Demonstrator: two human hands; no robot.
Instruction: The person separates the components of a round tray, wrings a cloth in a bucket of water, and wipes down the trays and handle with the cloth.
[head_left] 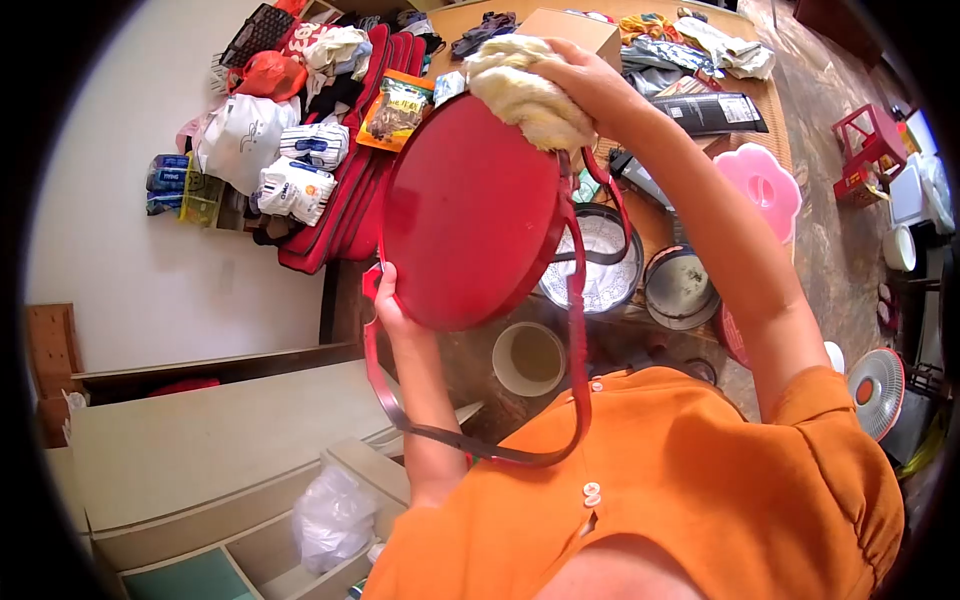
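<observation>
A red round stool [475,220] with bent, strip-like legs is held up in front of my chest, its round seat tilted toward me. My left hand [392,302] grips it at the lower left edge, thumb on the rim. Up at the far edge, my right hand [583,82] is closed on a pale yellow cloth [525,92], which is bunched against the seat. One leg loop hangs down near my orange shirt. The underside of the stool is hidden from me.
Below the stool stand a white bucket [528,360], a round lace-patterned tray [597,262] and a metal pot [680,290]. A pink flower-shaped lid [758,190] lies right. Open drawers [270,545] are lower left; red suitcases [345,205] and bags upper left; a fan [877,393] far right.
</observation>
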